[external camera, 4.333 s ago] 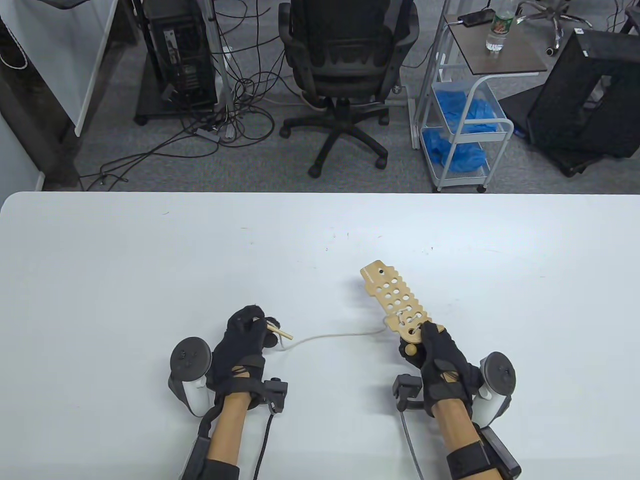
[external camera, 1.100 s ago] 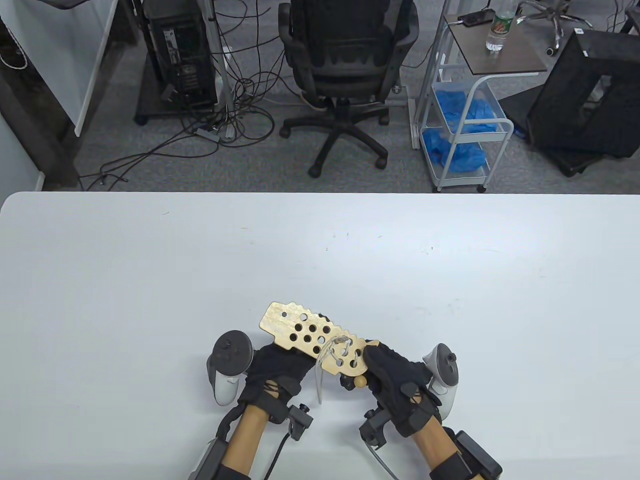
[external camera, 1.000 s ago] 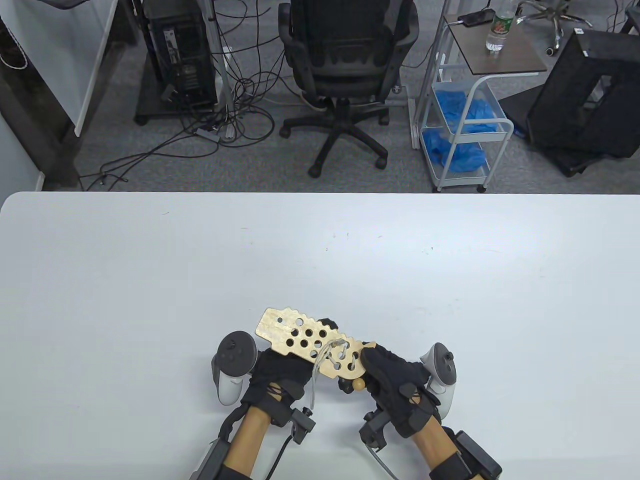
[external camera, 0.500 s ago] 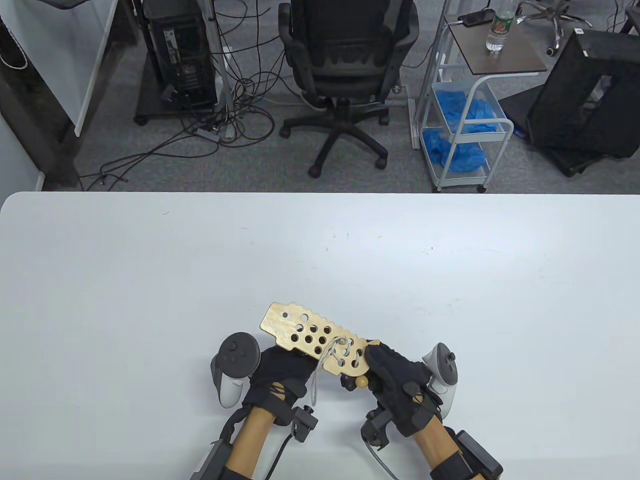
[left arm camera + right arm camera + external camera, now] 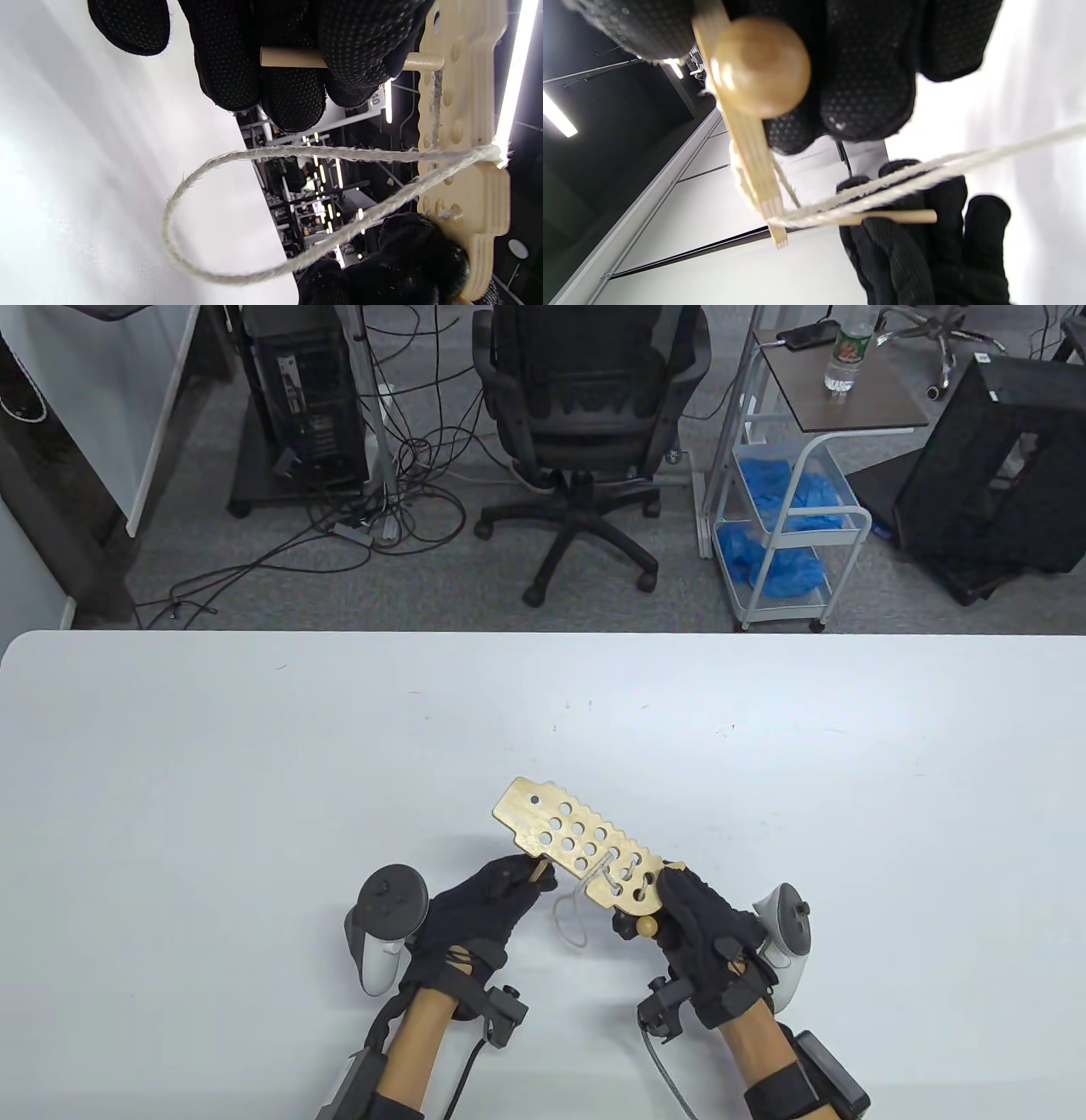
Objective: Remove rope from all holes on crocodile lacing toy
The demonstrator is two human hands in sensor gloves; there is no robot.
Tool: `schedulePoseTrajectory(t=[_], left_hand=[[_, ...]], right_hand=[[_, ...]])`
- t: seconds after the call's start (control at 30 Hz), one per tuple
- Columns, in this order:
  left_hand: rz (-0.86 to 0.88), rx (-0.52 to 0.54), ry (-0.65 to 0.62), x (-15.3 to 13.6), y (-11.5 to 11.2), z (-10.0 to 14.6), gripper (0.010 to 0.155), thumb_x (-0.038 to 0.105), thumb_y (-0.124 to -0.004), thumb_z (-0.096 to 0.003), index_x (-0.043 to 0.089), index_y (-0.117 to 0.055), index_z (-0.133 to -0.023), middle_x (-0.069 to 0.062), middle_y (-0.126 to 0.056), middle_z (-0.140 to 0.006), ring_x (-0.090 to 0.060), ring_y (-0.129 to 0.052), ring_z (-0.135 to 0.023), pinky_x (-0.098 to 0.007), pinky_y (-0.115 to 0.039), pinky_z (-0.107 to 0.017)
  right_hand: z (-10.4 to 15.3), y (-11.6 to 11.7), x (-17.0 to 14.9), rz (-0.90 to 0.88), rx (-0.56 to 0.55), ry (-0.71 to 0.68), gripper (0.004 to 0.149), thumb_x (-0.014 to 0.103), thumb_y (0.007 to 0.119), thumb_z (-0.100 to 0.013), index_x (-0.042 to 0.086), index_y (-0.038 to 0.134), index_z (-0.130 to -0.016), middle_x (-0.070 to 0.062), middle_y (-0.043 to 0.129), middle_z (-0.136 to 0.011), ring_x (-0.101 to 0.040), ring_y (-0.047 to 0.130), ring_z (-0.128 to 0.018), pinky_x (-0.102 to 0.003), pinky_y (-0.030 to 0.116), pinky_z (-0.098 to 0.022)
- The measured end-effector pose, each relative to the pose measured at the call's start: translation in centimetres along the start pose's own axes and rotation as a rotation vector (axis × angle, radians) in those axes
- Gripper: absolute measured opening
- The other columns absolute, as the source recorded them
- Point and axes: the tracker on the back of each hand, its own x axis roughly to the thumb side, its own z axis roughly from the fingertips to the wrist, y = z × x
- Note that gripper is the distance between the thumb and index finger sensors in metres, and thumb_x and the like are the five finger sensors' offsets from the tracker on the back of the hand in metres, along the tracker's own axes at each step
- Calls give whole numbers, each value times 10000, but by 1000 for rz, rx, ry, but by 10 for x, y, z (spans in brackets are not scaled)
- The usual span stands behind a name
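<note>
Both hands work low over the white desk (image 5: 254,746), with an office chair (image 5: 585,407), a computer tower (image 5: 305,390) and a wire cart (image 5: 789,517) beyond. The right hand (image 5: 708,937) grasps the wooden crocodile lacing toy (image 5: 577,848) by its near end. The left hand (image 5: 475,912) pinches the wooden needle (image 5: 292,58) of the slack rope (image 5: 203,254) that is threaded through the holes nearest the right grip

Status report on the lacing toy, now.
Left hand pinches the wooden needle. Right hand grips the crocodile board. Rope slack, laced through holes near the right hand. Nothing in the way.
</note>
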Motion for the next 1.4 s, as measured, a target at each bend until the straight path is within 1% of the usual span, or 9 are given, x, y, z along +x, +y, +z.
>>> schedulePoseTrajectory(t=[0.4,0.53,0.8,0.97,1.1,1.2,1.23,1.33,1.4], left_hand=[[-19,45,40,-5,9,1,456,402,-789,-487,347,-802,-940,49,-1023,-874,-222,-934,-824,-614,-701,-667],[-9,96,33,-6,17,3,486,403,-770,-500,417,-699,-980,85,-1009,-871,-192,-938,-820,-594,-706,-678],[37,167,26,-9,28,5,674,341,-795,-500,490,-501,-1088,83,-986,-870,-161,-989,-714,-575,-715,-684],[37,152,14,-7,28,4,666,305,-777,-499,451,-521,-1097,38,-978,-861,-177,-1004,-682,-573,-713,-687],[57,144,18,-5,27,4,650,267,-753,-497,316,-541,-1109,27,-935,-882,-167,-1003,-702,-559,-718,-691],[64,146,28,-6,30,4,579,267,-752,-491,308,-639,-1058,38,-931,-878,-168,-1000,-711,-558,-718,-689],[68,157,42,-7,31,5,581,179,-777,-495,318,-649,-1044,46,-930,-879,-168,-998,-723,-559,-716,-690],[75,179,66,-10,34,6,518,208,-777,-502,350,-685,-992,56,-931,-898,-176,-983,-788,-573,-716,-686],[101,205,94,-14,37,8,465,379,-724,-515,352,-700,-979,54,-937,-913,-179,-975,-815,-571,-723,-678]], right_hand=[[-2,-13,1,40,-67,-1,489,402,796,-424,39,836,-751,-171,1005,-556,-358,987,-433,-614,747,-492],[0,-18,1,77,-129,18,488,399,796,-425,36,836,-748,-174,1004,-553,-360,987,-429,-615,746,-488],[1,-29,1,94,-211,36,488,399,793,-427,35,832,-750,-173,1002,-555,-358,986,-429,-612,747,-488],[2,-36,0,116,-260,57,489,401,790,-428,36,830,-751,-172,1002,-554,-356,986,-430,-610,748,-487],[2,-39,0,101,-271,59,489,401,789,-430,35,827,-753,-170,1000,-559,-356,985,-434,-610,746,-490],[2,-42,1,92,-285,55,487,400,789,-430,36,828,-752,-170,1000,-558,-355,986,-433,-610,747,-489],[2,-43,1,88,-289,55,488,402,788,-430,37,828,-753,-170,1000,-559,-355,985,-434,-610,746,-489],[2,-46,1,82,-305,54,489,401,788,-430,36,827,-753,-169,1000,-559,-356,985,-433,-609,747,-489],[2,-49,2,78,-315,55,489,402,787,-431,36,826,-754,-169,999,-561,-355,985,-436,-609,746,-489]])
